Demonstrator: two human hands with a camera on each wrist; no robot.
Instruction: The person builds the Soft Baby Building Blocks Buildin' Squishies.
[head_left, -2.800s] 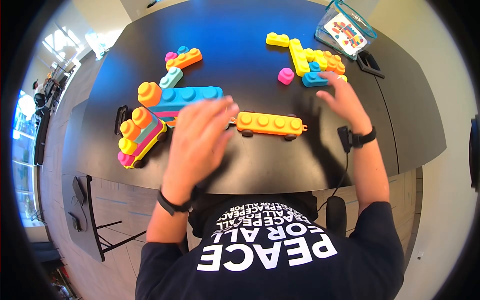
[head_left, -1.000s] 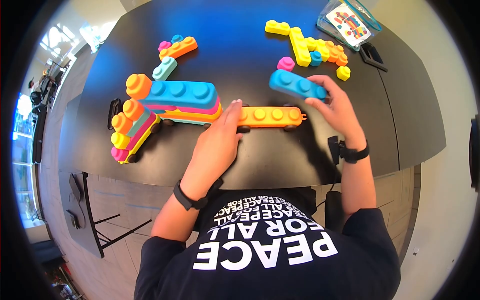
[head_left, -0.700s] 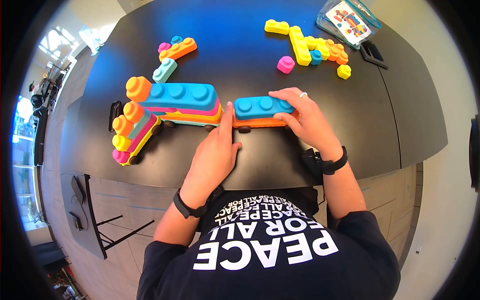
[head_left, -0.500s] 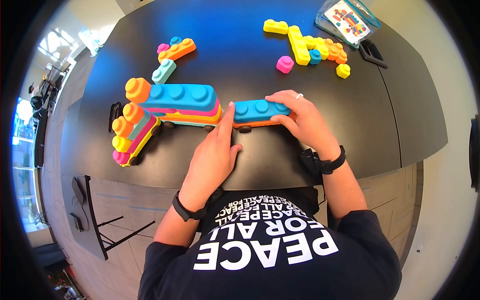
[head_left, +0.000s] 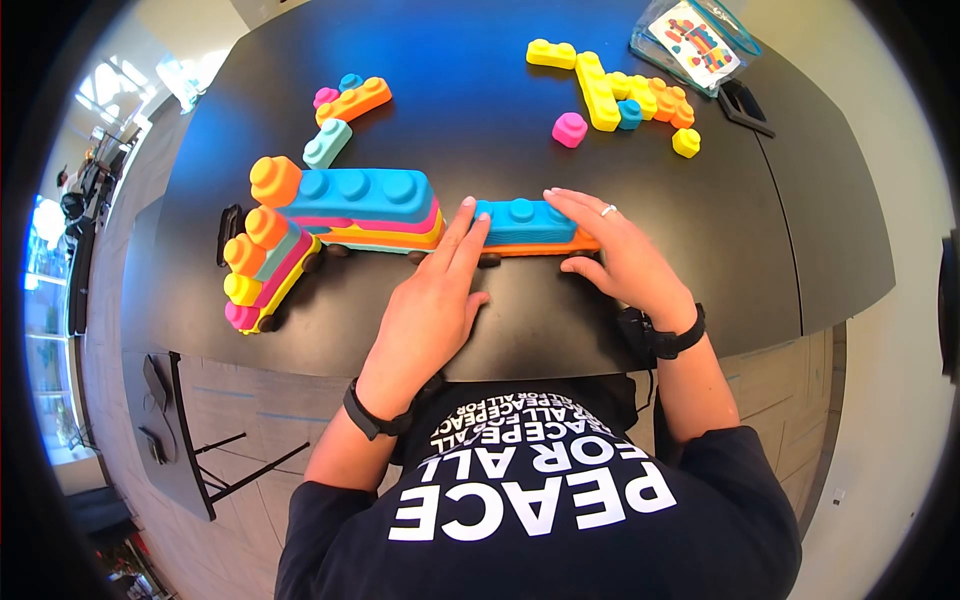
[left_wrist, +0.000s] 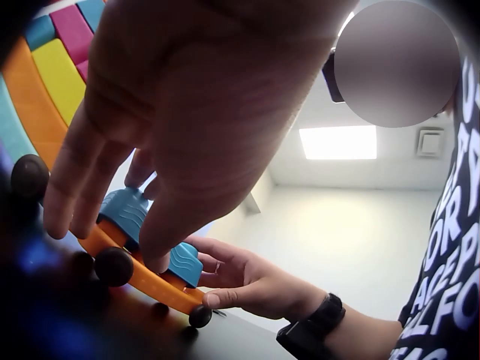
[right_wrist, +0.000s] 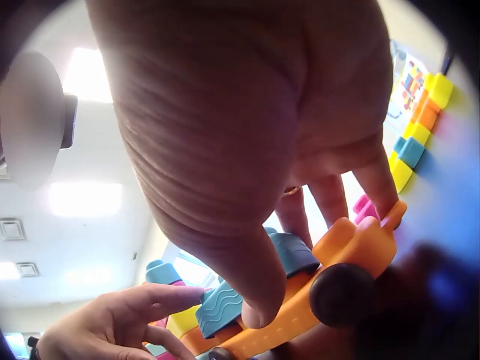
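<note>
A blue brick (head_left: pixel 522 222) lies along the top of an orange wheeled base (head_left: pixel 530 250). Straight fingers of the left hand (head_left: pixel 420 305) touch the brick's left end, the thumb spread toward the body. From the right, the right hand (head_left: pixel 632 262) grips the brick, fingers over its far side and thumb low on the near side. In the right wrist view, orange studs (right_wrist: pixel 360 236) stand uncovered beyond the blue brick (right_wrist: pixel 221 307). To the left is a wheeled stack with a blue top brick (head_left: pixel 365 195); another wheeled stack (head_left: pixel 285 265) stands in front of its left end.
Loose pale green (head_left: pixel 327 143), orange (head_left: pixel 358 100) and pink bricks lie at the back left. Yellow (head_left: pixel 597 92), orange, blue and pink (head_left: pixel 570 129) ones lie at the back right. A clear bag (head_left: pixel 697 45) and a black tray (head_left: pixel 747 110) are beyond.
The right hand brought the blue brick from the right onto the orange base, then shifted slightly rightward with its thumb lower. The left hand's fingers now reach onto the brick's left end.
</note>
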